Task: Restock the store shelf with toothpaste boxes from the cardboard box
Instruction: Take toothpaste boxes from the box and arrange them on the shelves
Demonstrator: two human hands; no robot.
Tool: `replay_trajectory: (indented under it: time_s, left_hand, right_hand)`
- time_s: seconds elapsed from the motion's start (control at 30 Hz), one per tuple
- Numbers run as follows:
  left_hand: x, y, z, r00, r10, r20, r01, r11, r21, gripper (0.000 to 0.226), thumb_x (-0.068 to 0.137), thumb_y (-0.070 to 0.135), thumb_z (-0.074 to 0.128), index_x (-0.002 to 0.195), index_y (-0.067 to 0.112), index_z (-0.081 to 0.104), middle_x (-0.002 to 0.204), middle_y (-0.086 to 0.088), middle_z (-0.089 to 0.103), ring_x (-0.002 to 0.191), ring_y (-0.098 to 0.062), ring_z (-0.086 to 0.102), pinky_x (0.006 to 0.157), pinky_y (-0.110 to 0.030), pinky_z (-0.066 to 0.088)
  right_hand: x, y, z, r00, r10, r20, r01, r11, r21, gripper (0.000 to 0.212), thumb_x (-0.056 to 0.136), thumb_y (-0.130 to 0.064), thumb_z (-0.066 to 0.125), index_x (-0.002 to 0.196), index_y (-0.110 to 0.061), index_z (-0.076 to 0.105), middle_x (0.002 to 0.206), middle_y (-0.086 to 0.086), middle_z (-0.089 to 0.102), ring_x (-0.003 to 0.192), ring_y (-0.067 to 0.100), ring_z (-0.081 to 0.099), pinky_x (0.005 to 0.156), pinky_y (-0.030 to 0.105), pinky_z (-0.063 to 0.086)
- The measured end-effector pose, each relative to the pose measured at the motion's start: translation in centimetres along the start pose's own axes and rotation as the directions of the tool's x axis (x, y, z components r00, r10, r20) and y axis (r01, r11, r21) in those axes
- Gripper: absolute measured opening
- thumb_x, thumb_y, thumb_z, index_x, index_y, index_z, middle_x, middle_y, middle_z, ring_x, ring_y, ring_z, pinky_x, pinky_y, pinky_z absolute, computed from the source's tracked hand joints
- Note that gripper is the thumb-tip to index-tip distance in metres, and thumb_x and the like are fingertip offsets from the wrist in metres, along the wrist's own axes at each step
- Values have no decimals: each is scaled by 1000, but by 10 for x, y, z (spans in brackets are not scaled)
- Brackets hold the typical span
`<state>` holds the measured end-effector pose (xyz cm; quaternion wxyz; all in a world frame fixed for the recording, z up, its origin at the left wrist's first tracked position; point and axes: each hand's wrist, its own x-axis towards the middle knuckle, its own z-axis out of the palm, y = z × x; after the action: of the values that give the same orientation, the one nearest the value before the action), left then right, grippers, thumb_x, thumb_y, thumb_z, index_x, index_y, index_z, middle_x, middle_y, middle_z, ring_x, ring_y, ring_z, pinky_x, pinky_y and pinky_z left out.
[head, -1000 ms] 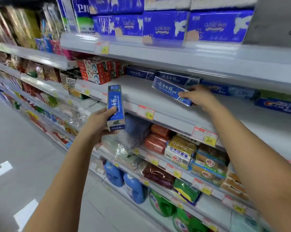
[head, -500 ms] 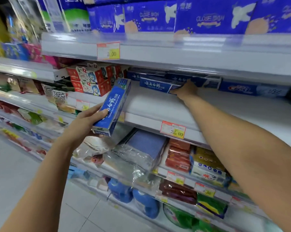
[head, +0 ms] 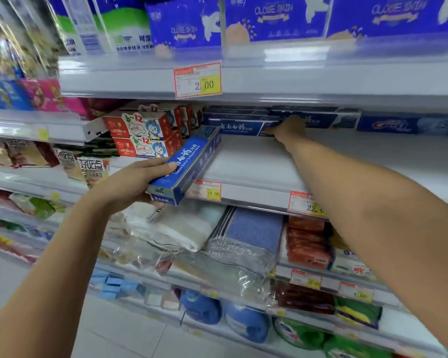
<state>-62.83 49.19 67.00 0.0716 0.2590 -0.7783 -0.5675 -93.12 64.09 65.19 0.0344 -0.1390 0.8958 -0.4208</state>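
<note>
The right hand (head: 288,128) reaches deep, its fingers on the end of a long blue cardboard toothpaste box (head: 239,127) at the back of the white metal shelf (head: 256,164); pinching or pushing, I cannot tell. The left hand (head: 130,183) grips a second blue toothpaste box (head: 189,164), tilted at the shelf's front edge. This is the placing step; next, the second box probably needs levelling and sliding in.

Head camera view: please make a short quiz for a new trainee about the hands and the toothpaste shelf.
1. True or false: the left hand holds a tilted blue cardboard toothpaste box.
2. Fill in (front/back): the right hand touches a lying blue toothpaste box at the ____ of the white shelf.
3. What stands left of that lying box? A) red-and-white cartoon boxes B) green bottles C) towels

Key: 1 true; 2 back; 3 A.
</note>
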Motion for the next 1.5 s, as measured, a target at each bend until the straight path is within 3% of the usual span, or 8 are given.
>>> replay_trajectory:
  time_s: [0.13,0.27,0.6,0.87,0.97,1.13,1.37,1.5]
  left_hand:
    - [5,3,-3,994,10,112,-16,998,57,78,51,65,77,118,30,59,87,3,74,67,-6,66,64,-24,53]
    - [11,7,-4,996,-3,92,-3,998,67,38,89,43,55,119,21,60,66,6,68,49,-4,57,52,-22,43]
    - [10,1,-14,989,-28,143,21,999,47,42,93,38,50,121,9,57,65,3,64,51,-6,53,45,-17,39]
    - [12,7,-20,982,29,184,-47,994,95,92,44,73,74,123,31,54,77,3,72,58,-6,62,47,-20,47]
    - [20,22,-14,965,67,254,-104,985,138,89,28,74,78,108,40,62,88,0,73,68,-10,65,57,-23,49]
    - [53,58,34,939,175,295,-240,949,204,40,76,40,73,115,32,64,89,6,70,64,-1,59,55,-17,41]
    - [104,71,112,896,397,202,-413,910,43,46,73,15,74,117,9,61,109,-9,68,88,-4,64,85,-25,51]
    - [127,65,143,886,464,30,-443,822,358,45,83,20,66,126,11,58,125,-6,60,109,-13,59,88,-21,40]
  right_hand:
    - [-4,-3,4,1000,9,-6,-9,1000,-6,55,82,-33,73,120,2,55,121,10,60,112,26,58,76,23,41]
    - [-7,-8,7,1000,-1,-11,1,1000,6,75,70,-44,81,123,1,55,124,12,61,113,26,58,82,26,44]
    - [-7,-14,18,1000,-8,12,8,999,-50,88,74,-54,73,135,3,45,134,14,54,119,28,54,81,25,42]
    - [-8,-9,6,999,16,39,-21,992,127,73,82,-47,69,130,3,49,119,13,59,96,24,62,75,27,47]
    - [-17,-3,-18,966,58,250,-163,891,423,74,79,-56,66,128,-3,52,103,8,61,74,19,62,73,30,57]
    - [-36,29,-73,739,-94,667,-285,853,437,50,71,-38,64,109,-7,57,101,13,68,87,19,70,73,28,58]
    - [-40,104,-145,936,-111,333,-27,923,384,21,85,-5,63,100,-20,61,114,5,65,107,18,60,106,33,41]
    - [-47,134,-163,998,45,53,-58,960,273,29,74,-14,79,99,-20,66,113,3,67,103,18,63,100,33,46]
